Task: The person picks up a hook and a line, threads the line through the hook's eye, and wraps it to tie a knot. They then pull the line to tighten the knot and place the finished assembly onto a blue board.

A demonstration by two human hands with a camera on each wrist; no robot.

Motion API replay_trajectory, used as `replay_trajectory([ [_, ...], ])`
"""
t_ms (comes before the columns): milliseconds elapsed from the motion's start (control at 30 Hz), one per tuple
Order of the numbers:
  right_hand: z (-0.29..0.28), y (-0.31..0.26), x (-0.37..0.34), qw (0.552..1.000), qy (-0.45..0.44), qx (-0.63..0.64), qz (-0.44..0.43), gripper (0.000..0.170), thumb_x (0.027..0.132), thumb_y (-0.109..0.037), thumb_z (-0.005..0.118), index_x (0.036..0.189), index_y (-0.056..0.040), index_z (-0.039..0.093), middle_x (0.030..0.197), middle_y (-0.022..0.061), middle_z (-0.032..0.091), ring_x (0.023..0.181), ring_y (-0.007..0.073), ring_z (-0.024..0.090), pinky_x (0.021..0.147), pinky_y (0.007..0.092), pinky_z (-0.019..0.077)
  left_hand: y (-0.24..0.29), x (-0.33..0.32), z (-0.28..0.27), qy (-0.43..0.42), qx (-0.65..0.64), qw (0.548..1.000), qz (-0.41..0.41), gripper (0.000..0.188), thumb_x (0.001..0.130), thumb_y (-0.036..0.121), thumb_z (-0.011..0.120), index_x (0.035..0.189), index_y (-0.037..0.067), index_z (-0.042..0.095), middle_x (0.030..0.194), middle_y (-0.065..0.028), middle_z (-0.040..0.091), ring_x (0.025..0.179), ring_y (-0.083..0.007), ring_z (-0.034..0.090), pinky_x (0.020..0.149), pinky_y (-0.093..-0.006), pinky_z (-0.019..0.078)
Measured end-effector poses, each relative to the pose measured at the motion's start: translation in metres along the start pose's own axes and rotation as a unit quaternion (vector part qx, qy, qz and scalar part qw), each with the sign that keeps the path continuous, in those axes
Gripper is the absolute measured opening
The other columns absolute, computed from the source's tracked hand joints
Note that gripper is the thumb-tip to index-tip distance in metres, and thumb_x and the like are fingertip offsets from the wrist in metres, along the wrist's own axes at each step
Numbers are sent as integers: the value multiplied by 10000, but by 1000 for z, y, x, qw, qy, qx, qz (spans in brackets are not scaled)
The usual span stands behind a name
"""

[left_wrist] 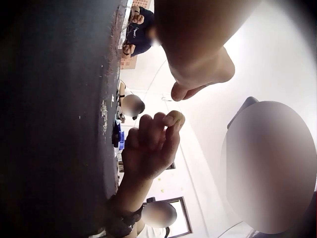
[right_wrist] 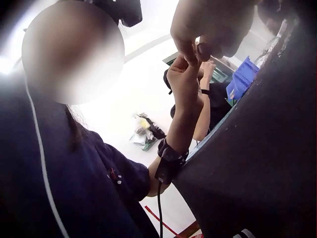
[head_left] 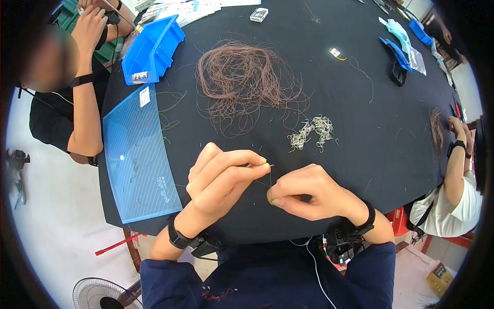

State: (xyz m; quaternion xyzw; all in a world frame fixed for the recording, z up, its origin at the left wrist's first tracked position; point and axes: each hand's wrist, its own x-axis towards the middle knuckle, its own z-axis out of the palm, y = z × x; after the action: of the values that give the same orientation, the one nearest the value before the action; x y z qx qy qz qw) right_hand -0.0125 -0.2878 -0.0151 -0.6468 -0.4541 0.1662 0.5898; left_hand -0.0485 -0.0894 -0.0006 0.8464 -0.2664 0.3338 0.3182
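At the far left, a person in black (head_left: 49, 121) sits at the edge of the black table (head_left: 360, 154) with a forearm raised. A see-through blue plastic sheet (head_left: 141, 170) lies along that edge of the table, and a blue bin (head_left: 154, 46) stands at its far end. Next comes the left hand (head_left: 221, 180), its thumb and forefinger pinching a small hook (head_left: 271, 165) at their tips, just above the table. A loose tangle of brown thread (head_left: 234, 77) spreads on the cloth beyond it. From the hook, a fine strand (head_left: 270, 181) runs toward the near side, down to the right hand (head_left: 314, 193), whose thumb and bent forefinger grasp it; the two hands are close but apart. Beyond the right hand lies a heap of pale metal hooks (head_left: 311, 133), near the tangle. Farther right, a small white tag (head_left: 335, 52) lies on the cloth, then a brown clump of thread (head_left: 436, 131) near another person in a white shirt (head_left: 458, 208) at the right edge.
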Motion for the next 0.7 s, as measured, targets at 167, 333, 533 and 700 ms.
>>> replay_trajectory([
  [167,-2,0,-1,1000,12,0,-12,65,783,13,610,816,-38,632,630,48,585,474,144,529,445,266,398,-1,0,6,-13,-5,1000,27,253,541,6,760,780,55,693,808,-17,665,592,-118,455,494,-232,334],
  [333,-11,-3,-1,996,87,25,-7,58,816,-5,592,853,-33,626,641,40,583,485,96,507,450,251,373,-1,0,8,-48,-40,997,42,226,555,8,754,765,46,681,796,-18,651,592,-124,460,490,-239,349],
  [533,-13,11,0,982,185,-27,40,36,853,-36,583,822,-36,601,593,2,493,470,40,373,434,232,277,5,-5,14,-89,-154,984,-18,184,626,45,792,780,85,700,804,-19,678,597,-120,454,513,-251,304],
  [700,-11,13,3,981,156,-40,111,37,849,-38,588,815,-25,593,629,1,521,496,33,388,439,221,279,7,-2,13,-61,-181,980,-52,188,612,16,788,761,76,691,790,-9,669,576,-115,466,506,-240,322],
])
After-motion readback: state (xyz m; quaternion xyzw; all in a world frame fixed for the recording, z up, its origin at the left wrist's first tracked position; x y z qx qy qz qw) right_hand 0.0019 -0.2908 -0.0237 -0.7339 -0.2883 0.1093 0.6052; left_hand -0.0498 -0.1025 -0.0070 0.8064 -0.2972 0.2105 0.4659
